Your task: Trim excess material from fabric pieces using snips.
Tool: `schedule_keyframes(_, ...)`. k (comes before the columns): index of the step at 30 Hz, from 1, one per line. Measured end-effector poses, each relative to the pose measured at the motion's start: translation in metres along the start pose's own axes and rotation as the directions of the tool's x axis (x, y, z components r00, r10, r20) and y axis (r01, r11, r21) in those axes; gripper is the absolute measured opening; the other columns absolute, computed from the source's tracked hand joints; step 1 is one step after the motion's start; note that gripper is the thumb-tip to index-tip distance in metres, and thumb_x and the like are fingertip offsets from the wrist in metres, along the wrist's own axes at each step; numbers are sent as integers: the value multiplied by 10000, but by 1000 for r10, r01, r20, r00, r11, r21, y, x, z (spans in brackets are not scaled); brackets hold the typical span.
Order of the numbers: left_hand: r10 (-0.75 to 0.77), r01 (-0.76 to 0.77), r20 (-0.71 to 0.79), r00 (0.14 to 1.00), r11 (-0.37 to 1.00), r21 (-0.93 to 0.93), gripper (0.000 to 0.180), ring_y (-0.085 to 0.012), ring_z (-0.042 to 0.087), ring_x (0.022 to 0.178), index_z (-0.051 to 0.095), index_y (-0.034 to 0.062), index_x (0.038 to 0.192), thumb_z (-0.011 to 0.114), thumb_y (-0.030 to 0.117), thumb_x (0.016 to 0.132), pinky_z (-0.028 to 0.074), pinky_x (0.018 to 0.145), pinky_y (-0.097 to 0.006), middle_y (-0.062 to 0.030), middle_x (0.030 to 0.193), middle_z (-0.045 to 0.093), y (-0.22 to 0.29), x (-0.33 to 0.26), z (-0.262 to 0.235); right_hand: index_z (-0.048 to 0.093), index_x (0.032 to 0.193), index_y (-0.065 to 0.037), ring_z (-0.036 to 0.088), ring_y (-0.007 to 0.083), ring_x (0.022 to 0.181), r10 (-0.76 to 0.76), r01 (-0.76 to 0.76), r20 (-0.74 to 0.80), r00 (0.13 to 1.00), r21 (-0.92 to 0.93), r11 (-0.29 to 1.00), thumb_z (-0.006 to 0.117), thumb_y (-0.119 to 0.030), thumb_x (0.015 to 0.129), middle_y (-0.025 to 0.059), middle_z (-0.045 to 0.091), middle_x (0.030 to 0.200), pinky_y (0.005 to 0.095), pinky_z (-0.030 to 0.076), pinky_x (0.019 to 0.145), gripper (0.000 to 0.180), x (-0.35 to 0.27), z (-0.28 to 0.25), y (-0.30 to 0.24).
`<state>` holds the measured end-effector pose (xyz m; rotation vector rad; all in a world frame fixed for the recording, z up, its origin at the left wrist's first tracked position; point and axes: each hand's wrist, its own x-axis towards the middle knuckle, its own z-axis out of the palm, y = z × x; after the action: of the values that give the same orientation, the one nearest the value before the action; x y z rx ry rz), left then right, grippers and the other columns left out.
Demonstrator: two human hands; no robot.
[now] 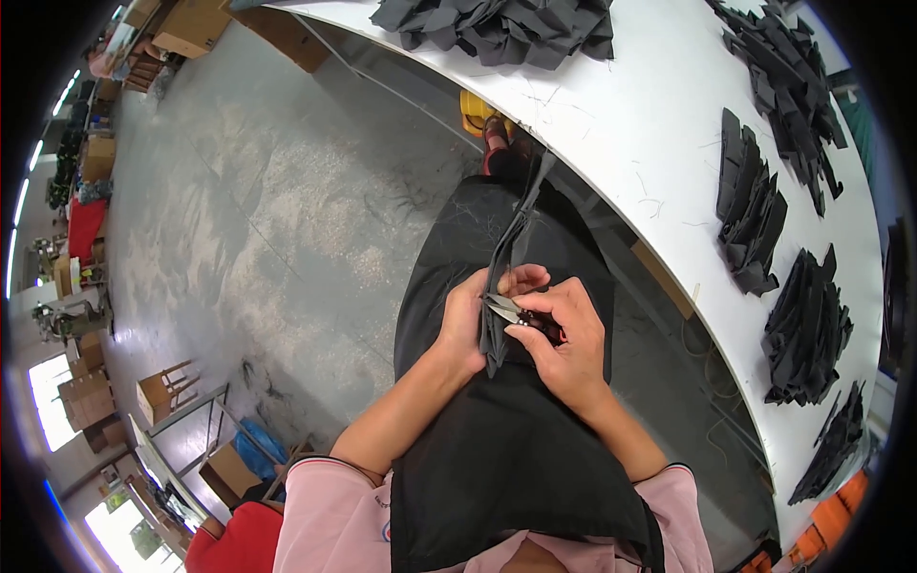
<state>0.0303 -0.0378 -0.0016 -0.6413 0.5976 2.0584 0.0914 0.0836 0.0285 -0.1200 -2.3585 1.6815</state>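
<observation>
A narrow black fabric strip (506,246) hangs over my lap, one end reaching up to the table edge. My left hand (462,322) grips its lower part between thumb and fingers. Dark-handled thread snips (503,308) are held in my right hand (573,351), thumb on one side and fingers on the other. Their pointed metal blades lie against the strip beside my left fingers; whether a thread is between them is too small to tell. Under both hands spreads a black apron (497,430), with loose thread ends on it.
A white table (611,143) curves along the right, carrying several piles of black fabric pieces (807,329). Below it are a metal frame, a foot and a yellow object (475,107). Boxes (88,396) and a red garment (239,542) are at left.
</observation>
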Motion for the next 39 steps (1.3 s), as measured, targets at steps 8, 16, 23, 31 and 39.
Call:
schedule_keyframes(8, 383, -275, -140, 913, 832, 481, 400, -190, 598, 863, 582, -9, 961, 334, 304, 989, 459, 807, -320, -125, 940, 631, 3, -2, 4, 633, 932, -25, 520, 135, 634, 82, -82, 18, 996, 14, 997, 728, 2, 706, 56, 502, 808, 250, 423, 554, 247, -1, -7, -1)
schedule_keyframes(16, 422, -292, -104, 901, 766, 573, 417, -177, 611, 782, 583, -9, 974, 311, 306, 992, 469, 716, -302, -118, 915, 632, 1, 0, 0, 636, 927, -26, 468, 79, 646, 224, -223, 12, 974, 183, 957, 736, 6, 700, 21, 476, 827, 206, 364, 536, 249, -7, -5, 10)
schedule_keyframes(23, 371, -238, -114, 922, 774, 586, 407, -164, 610, 748, 581, -9, 984, 319, 302, 990, 481, 688, -301, -109, 902, 640, 0, -4, 4, 643, 927, -42, 520, 158, 646, -4, 0, -71, 997, -52, 999, 739, -16, 698, 54, 518, 802, 257, 418, 547, 250, -7, -4, 6)
schedule_keyframes(31, 440, -293, -82, 894, 714, 636, 384, -164, 608, 684, 552, -11, 1016, 320, 294, 993, 498, 611, -288, -124, 870, 639, 2, -6, 6, 640, 921, -34, 562, 217, 674, -209, 186, -10, 978, -415, 891, 736, -29, 657, 60, 551, 780, 300, 446, 557, 281, -6, -12, -3)
schedule_keyframes(39, 371, -218, -113, 922, 737, 639, 362, -152, 532, 478, 521, -3, 946, 314, 290, 994, 450, 468, -269, -120, 778, 618, 3, -7, 5, 644, 927, -36, 579, 224, 649, -230, 222, 41, 972, -468, 855, 740, 6, 659, 76, 573, 784, 311, 463, 534, 287, -4, -15, -7)
